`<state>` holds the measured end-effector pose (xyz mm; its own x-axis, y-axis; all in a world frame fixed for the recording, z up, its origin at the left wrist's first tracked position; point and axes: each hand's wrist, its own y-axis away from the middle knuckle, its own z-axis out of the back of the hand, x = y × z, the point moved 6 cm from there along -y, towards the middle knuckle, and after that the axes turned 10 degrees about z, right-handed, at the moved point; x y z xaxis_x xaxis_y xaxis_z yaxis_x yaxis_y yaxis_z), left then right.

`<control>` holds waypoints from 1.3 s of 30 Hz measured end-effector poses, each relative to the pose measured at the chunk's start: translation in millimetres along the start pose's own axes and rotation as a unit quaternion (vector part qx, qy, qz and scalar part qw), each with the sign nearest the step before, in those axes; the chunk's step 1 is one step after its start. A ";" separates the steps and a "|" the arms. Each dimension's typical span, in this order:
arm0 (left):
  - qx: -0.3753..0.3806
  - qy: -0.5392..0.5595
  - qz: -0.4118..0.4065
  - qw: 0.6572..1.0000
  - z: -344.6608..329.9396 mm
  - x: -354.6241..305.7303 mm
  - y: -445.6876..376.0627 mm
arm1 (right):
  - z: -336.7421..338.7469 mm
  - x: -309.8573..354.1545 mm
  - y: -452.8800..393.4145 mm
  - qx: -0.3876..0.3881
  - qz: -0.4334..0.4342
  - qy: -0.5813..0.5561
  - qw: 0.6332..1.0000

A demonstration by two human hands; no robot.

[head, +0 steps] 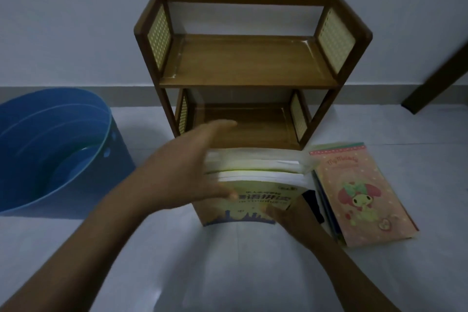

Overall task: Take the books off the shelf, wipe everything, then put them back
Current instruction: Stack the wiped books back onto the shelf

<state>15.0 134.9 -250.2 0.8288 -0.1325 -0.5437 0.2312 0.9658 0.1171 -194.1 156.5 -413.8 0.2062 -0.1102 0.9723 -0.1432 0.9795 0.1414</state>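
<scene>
blurred hands (192, 172), books (253, 185), right fingers hidden

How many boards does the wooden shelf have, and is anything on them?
2. The upper board is bare. The lower board looks bare too, though the left hand and the stack of books hide its front edge.

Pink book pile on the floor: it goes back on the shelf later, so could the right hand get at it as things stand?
Probably yes. The pink book pile lies uncovered just beside the right hand, with nothing between them. But that hand grips the yellow book stack together with the left hand, so it must let go first.
</scene>
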 end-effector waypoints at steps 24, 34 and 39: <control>-0.100 0.347 0.187 0.914 -73.5 156.5 30.6 | 19.0 -9.9 -33.5 -0.024 0.060 0.013 0.998; -0.063 0.311 0.205 0.926 -119.0 211.6 28.1 | -0.5 -59.2 -19.3 -0.031 0.019 0.113 0.993; -0.042 0.287 0.220 0.932 -118.0 207.6 23.9 | 0.0 -47.0 -22.4 -0.028 -0.002 0.026 0.999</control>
<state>132.4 156.7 -458.4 0.4201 0.3977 -0.8157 -0.1271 0.9158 0.3811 -200.6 139.7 -462.7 0.2565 -0.1075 0.9605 -0.0882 0.9870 0.1340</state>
